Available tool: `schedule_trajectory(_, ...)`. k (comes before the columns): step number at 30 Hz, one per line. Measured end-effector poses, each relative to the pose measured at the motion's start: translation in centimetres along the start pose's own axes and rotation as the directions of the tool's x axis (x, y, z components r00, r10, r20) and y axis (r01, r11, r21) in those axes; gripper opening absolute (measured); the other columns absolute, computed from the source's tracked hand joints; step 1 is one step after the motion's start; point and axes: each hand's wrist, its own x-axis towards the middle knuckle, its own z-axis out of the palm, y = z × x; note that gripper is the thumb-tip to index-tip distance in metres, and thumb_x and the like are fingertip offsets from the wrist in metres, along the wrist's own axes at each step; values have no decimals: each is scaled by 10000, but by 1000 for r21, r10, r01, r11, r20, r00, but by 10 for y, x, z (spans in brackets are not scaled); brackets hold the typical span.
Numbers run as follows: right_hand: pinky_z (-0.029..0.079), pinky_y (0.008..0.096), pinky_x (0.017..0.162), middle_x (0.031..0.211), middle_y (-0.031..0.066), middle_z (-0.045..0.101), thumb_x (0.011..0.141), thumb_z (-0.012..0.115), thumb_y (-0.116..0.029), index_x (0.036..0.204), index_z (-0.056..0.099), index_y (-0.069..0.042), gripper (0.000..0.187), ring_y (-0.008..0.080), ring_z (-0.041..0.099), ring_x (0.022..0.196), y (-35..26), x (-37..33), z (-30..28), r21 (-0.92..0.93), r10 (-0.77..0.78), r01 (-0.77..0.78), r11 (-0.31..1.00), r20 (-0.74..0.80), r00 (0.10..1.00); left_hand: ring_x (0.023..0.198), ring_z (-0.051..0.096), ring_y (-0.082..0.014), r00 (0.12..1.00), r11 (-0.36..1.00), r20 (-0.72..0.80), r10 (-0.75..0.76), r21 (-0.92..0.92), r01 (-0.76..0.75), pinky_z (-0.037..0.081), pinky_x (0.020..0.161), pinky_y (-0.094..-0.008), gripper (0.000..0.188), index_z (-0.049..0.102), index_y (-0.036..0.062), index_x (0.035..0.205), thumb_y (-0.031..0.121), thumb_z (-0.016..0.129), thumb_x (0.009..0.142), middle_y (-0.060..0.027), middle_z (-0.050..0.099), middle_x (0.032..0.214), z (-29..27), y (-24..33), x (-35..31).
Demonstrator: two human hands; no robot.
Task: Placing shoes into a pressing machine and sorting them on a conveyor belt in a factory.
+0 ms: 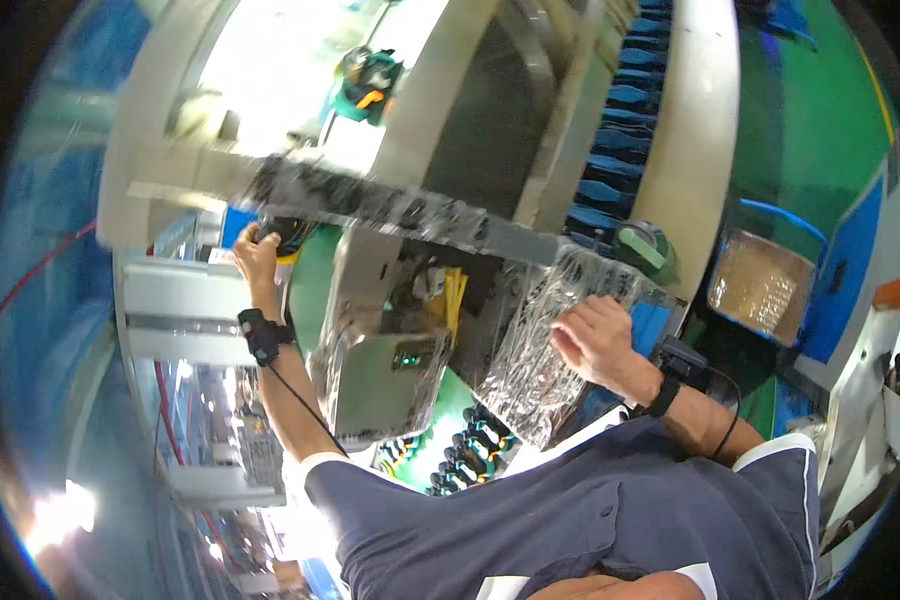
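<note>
My left hand (257,262) reaches out to the left, its fingers closed on a black rounded object (290,233) with yellow at its lower edge; its exact kind is not clear. Over a crinkled sheet of clear plastic film (545,340), my right hand (598,342) lies palm down. Its fingers are loosely stretched, with nothing seen in them; whether it touches the film cannot be told. A long narrow bar wrapped in film (410,212) runs between the two hands. Dark bands with cables sit on both wrists.
Blue shaped pieces (625,110) line a conveyor on the far side. A green round device (645,250) stands near its end. To the right is a cardboard box (762,285). A grey control box (385,385) with green lights and several black-and-teal parts (475,445) lie nearer me.
</note>
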Motion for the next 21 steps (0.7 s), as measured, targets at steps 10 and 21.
schedule_trajectory(10,505,377,802,1059,105,649,726,804,-342,1263,499,-71,674,263,638,906,-15,13,-22,165,65,-94,982,173,983,936,653,-167,998,619,-18,-54,-785,20,546,801,-275,283,620,-35,1177,45,585,908,-120,655,1101,-161,87,-189)
schedule_trajectory(21,444,360,986,1289,170,575,697,812,-126,1299,509,14,688,283,588,1150,-76,-32,-35,492,137,-283,823,311,940,1089,569,-183,964,288,264,-37,-921,264,442,942,-324,277,612,-20,1181,132,532,963,-124,619,1197,91,149,-367)
